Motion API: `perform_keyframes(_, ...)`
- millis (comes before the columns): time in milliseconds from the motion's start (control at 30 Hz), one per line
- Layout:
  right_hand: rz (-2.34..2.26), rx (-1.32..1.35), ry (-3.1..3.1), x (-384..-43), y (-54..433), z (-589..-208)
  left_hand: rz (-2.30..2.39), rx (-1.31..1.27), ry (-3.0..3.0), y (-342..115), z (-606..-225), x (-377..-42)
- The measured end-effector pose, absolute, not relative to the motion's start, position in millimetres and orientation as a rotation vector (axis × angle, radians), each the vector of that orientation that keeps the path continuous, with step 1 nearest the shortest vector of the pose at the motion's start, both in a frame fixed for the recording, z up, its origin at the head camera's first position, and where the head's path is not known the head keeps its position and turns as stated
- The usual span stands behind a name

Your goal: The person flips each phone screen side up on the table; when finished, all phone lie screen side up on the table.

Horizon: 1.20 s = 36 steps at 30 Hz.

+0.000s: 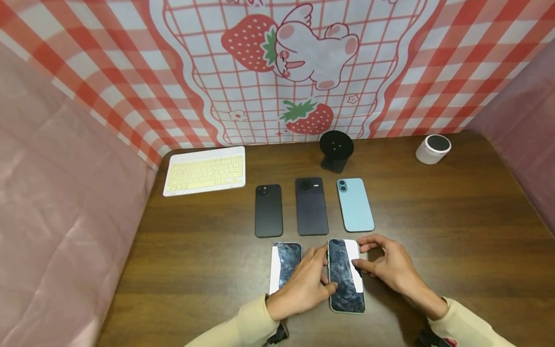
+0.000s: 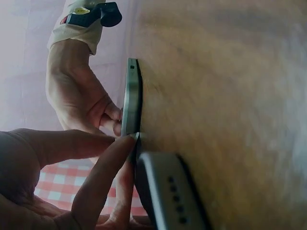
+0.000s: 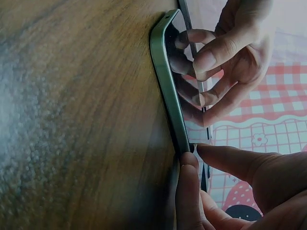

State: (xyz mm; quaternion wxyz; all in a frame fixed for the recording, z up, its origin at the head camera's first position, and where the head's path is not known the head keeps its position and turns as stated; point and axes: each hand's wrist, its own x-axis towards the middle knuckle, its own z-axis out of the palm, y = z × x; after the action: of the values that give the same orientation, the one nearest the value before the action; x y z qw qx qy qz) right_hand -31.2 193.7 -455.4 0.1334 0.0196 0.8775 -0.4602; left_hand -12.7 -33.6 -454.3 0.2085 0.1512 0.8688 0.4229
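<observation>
A smartphone (image 1: pixel 346 274) with a pale green frame lies screen up near the front of the table. My left hand (image 1: pixel 305 282) holds its left edge, fingers along the side and thumb over the screen. On the opposite edge, my right hand (image 1: pixel 390 264) pinches the upper part, thumb over the glass. The right wrist view shows the green frame (image 3: pixel 169 81) low over the wood. A second screen-up phone (image 1: pixel 286 260) lies to the left, partly hidden under my left hand; a phone end with small holes (image 2: pixel 168 191) looms close in the left wrist view.
Behind lie a black phone (image 1: pixel 269 212), a dark blue phone (image 1: pixel 312 207) and a light blue phone (image 1: pixel 356 205), backs up. Farther back are a white keyboard (image 1: pixel 205 171), a black round stand (image 1: pixel 336 147) and a white cylinder (image 1: pixel 432 149), before a checked cloth (image 1: pixel 182 96).
</observation>
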Motion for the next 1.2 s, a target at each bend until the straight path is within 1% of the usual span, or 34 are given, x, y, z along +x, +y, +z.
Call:
perform_keyframes(267,-1.346,0.039,2.54,-33.8,194.9,-454.1,1.226,0.422,2.351,-40.3,-448.7,-13.8)
perform_keyframes(433,-1.425,0.034,2.483,-39.0,195.2,-447.6,1.252,0.442,2.326,-44.7,-445.9,-14.1)
perform_keyframes(633,-1.399,0.006,2.499,-44.2,193.2,-437.7,1.281,0.463,2.329,-50.8,-442.9,-14.6)
perform_keyframes(867,-1.347,-0.125,2.562,-57.5,182.0,-431.4,1.349,0.45,2.359,-65.3,-438.7,-17.6)
perform_keyframes(1200,-1.346,-0.324,2.489,-84.7,154.8,-427.3,1.48,0.335,2.491,-102.6,-430.5,-36.6)
